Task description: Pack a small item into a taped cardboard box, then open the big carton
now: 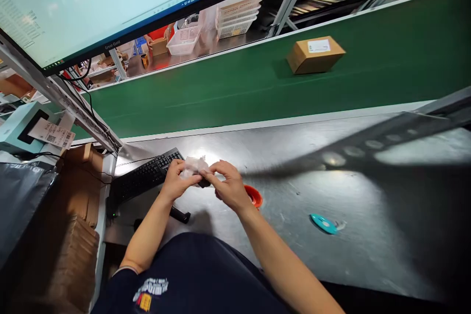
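Observation:
My left hand (175,181) pinches a small bundle in whitish, translucent wrapping (194,166) above the metal table. From the other side, the thumb and fingers of my right hand (228,186) close on the same bundle. Something dark shows under its right end, but what is inside cannot be made out. Behind my left hand lies a black keyboard (143,176). A black handheld object, perhaps a scanner (179,214), rests below the hands. Partly covered by my right hand and wrist is an orange-red round item (253,195).
A teal cutter (324,223) lies on the metal table (283,240) to the right. Beyond runs a green conveyor belt (221,88) carrying a cardboard box (315,55). The monitor (121,5) overhangs the upper left. Flattened cardboard (79,250) is stacked at left; another person's hands (149,41) show behind.

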Demonstrator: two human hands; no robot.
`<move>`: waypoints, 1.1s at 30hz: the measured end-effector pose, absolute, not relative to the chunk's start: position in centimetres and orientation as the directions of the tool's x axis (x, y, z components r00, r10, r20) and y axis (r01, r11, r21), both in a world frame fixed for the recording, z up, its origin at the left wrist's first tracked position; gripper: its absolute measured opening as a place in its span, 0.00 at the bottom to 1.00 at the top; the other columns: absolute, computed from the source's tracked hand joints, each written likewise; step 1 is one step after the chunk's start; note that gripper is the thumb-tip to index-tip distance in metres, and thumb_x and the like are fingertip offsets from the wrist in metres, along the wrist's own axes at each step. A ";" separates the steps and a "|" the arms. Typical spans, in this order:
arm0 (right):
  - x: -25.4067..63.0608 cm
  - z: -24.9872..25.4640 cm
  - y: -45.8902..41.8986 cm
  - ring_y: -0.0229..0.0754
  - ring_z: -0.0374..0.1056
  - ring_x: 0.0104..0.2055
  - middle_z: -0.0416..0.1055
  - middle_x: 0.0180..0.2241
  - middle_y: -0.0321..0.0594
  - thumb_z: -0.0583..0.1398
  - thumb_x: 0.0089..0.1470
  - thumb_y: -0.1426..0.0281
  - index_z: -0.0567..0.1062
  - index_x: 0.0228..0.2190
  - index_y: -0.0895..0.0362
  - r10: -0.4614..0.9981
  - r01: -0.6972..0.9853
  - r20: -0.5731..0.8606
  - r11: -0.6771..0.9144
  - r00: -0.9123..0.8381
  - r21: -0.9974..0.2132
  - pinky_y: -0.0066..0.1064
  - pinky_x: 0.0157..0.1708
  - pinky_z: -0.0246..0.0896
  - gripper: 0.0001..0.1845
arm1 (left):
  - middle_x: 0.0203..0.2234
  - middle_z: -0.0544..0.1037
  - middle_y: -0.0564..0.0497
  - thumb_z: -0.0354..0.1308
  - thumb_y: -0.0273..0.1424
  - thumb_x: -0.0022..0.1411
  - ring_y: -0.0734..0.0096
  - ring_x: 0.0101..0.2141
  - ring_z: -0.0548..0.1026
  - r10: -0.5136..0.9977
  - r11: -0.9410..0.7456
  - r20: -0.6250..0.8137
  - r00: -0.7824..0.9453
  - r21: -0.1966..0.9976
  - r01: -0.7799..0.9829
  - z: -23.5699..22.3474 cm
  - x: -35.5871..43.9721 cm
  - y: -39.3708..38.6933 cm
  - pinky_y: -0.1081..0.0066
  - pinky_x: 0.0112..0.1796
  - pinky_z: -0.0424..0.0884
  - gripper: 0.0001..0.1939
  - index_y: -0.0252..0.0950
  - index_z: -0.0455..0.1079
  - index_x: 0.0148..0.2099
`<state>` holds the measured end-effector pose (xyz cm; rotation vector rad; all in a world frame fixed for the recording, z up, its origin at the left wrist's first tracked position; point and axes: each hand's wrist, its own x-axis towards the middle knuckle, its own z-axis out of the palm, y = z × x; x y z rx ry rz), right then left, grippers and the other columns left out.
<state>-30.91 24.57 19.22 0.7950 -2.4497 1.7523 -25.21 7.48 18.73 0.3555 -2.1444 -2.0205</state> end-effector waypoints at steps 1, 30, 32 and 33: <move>-31.0 19.5 24.6 0.46 0.68 0.39 0.73 0.30 0.40 0.63 0.60 0.51 0.75 0.24 0.54 -0.410 -0.396 0.283 0.223 -0.867 -0.891 0.43 0.51 0.59 0.22 | 0.40 0.71 0.48 0.75 0.30 0.46 0.63 0.45 0.71 -0.269 0.012 -0.064 -0.961 0.997 -0.070 18.7 -25.3 7.4 0.64 0.51 0.65 0.16 0.36 0.82 0.39; -25.9 19.3 23.1 0.53 0.74 0.53 0.76 0.53 0.49 0.64 0.57 0.49 0.74 0.57 0.57 -0.404 -0.160 0.059 0.222 -0.913 -0.962 0.46 0.56 0.70 0.34 | 0.32 0.73 0.47 0.63 0.32 0.63 0.64 0.37 0.69 -0.416 0.747 0.525 -0.742 0.663 0.050 16.2 -24.5 9.7 0.64 0.41 0.59 0.05 0.38 0.79 0.36; -26.3 19.0 22.3 0.53 0.74 0.52 0.77 0.51 0.48 0.64 0.57 0.49 0.75 0.56 0.58 -0.354 -0.137 0.060 0.196 -0.933 -0.971 0.46 0.56 0.69 0.33 | 0.36 0.75 0.44 0.62 0.34 0.65 0.60 0.38 0.70 -0.325 0.801 0.520 -0.790 0.595 0.062 16.1 -23.6 10.7 0.62 0.41 0.59 0.09 0.39 0.81 0.44; -26.9 18.9 22.2 0.52 0.75 0.49 0.78 0.48 0.47 0.63 0.57 0.49 0.76 0.53 0.59 -0.308 -0.119 0.054 0.197 -0.950 -0.973 0.44 0.54 0.70 0.31 | 0.38 0.76 0.42 0.63 0.37 0.64 0.58 0.40 0.71 -0.283 0.809 0.496 -0.821 0.583 0.074 16.3 -23.0 11.0 0.61 0.42 0.60 0.13 0.39 0.81 0.48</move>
